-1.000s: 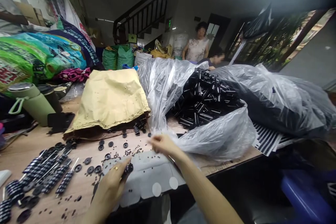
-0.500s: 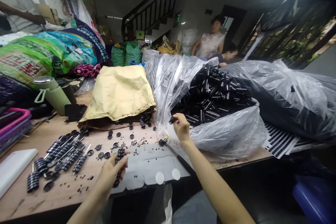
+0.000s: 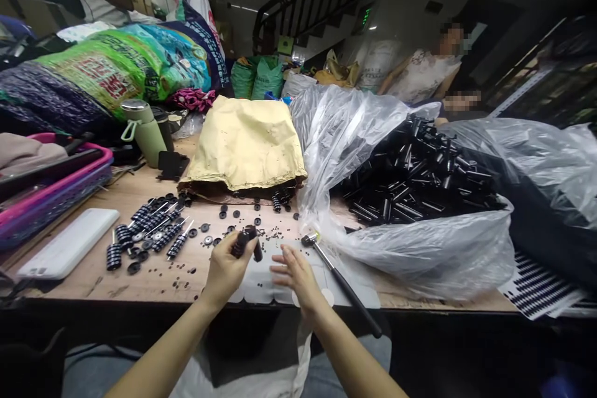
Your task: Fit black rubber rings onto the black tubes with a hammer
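Observation:
My left hand (image 3: 228, 264) is closed around a dark cylindrical roller (image 3: 243, 241), raised over the front of the table. A short black tube-like piece (image 3: 258, 250) shows at the roller's right end; whether the two are joined I cannot tell. Just to the right, my right hand (image 3: 296, 277) is open, fingers spread toward the roller, with nothing visible in it. Small black discs (image 3: 205, 227) and tiny dark rings lie behind and left of the hands. Several black rollers with pale bands and metal rods (image 3: 158, 227) are piled at the left.
A hammer (image 3: 345, 289) lies right of my hands, its handle past the table edge. Behind it, a clear plastic bag (image 3: 433, 267) spills black tubular parts (image 3: 410, 180). A yellow sack (image 3: 247, 143), green flask (image 3: 144, 134), white box (image 3: 69, 242) and pink-rimmed basket (image 3: 100, 158) stand around. Two people are behind.
My right hand has come back from the plastic bag toward my left hand, and its fingers have spread. My left hand has lifted and turned the roller. The view has swung left.

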Demonstrator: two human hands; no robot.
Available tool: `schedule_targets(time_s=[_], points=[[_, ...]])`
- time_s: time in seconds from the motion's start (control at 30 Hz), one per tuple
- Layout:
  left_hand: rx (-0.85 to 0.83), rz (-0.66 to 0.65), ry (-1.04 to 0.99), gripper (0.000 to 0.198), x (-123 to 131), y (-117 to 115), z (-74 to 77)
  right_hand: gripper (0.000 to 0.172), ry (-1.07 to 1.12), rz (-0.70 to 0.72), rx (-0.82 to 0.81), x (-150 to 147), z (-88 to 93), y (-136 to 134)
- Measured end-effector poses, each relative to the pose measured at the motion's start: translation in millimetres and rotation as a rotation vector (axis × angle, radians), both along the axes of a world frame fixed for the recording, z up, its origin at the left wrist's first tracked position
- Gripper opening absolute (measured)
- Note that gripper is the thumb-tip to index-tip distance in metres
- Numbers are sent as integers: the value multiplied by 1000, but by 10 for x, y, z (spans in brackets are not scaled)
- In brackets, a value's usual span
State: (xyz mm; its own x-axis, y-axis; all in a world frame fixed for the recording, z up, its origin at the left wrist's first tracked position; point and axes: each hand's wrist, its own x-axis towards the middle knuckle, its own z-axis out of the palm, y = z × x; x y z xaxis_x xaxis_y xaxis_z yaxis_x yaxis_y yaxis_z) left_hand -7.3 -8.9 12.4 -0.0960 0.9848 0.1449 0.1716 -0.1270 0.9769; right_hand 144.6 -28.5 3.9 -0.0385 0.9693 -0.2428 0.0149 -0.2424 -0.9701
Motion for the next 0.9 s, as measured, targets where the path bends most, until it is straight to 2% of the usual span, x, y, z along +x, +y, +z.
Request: schedule_targets(time_s=[0.07,0.1,0.17,0.23,0.3,0.4,0.47,0.57,0.63,0.73,0.8,0.9], points=[[193,-95,135,16,1,-56,-18,57,244,106,-218,-124,62,-5],[237,-145,165,13,15,-79,-27,57,309,143,-249,-177,93,8],[207,-187,143,13,42,-103,-40,55,293,143,-210,-225,128,62],[60,-206,3,26,39,-98,-41,58,57,57,-68,-162,105,134],[-113,-256,-232,32,2,-72,-24,74,-342,-13,141,0,22,192],[-284,-312,-576,32,-64,-32,23,90,-843,58,331,275,-140,205],[-360,-310,-702,36,-80,-21,51,93,-950,141,341,373,-198,163],[-459,-328,-726,45,-56,-29,65,101,-880,236,429,327,-132,58],[-489,-329,-703,47,-20,-42,57,105,-769,311,551,207,-3,-7],[-486,-248,-723,40,44,-60,46,107,-666,417,694,20,203,-50],[-488,-196,-743,36,86,-72,50,107,-658,465,721,-58,280,-43],[-495,-178,-719,37,137,-91,64,104,-671,492,699,-99,281,-23]])
